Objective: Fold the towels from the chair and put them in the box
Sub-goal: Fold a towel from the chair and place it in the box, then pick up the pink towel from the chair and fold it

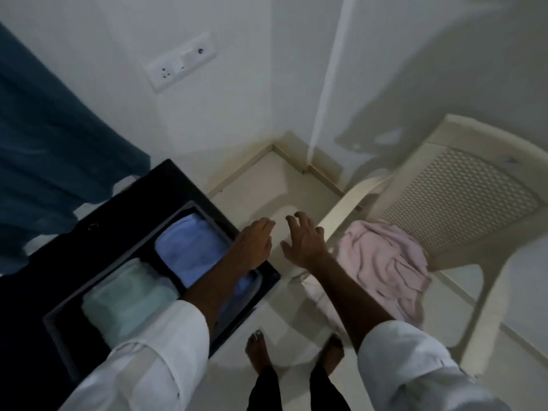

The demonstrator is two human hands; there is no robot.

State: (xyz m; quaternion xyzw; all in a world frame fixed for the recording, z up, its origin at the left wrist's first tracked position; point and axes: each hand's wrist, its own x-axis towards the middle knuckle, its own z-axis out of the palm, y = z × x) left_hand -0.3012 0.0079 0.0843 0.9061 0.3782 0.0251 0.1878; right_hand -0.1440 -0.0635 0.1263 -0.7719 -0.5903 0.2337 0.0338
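A crumpled pink towel [385,262] lies on the seat of a cream plastic chair [462,185] at the right. A black box [207,200] stands on the floor at the left. It holds a folded blue towel [189,250] and a folded pale green towel [127,304]. My left hand [255,244] hovers over the box's right rim, fingers relaxed, holding nothing. My right hand [302,241] is spread in the air between box and chair, just left of the pink towel, not touching it.
A blue curtain [50,143] hangs at the left behind the box. White walls meet in a corner ahead, with a switch plate [181,62] on the left wall. My bare feet [259,351] stand on the pale tiled floor between box and chair.
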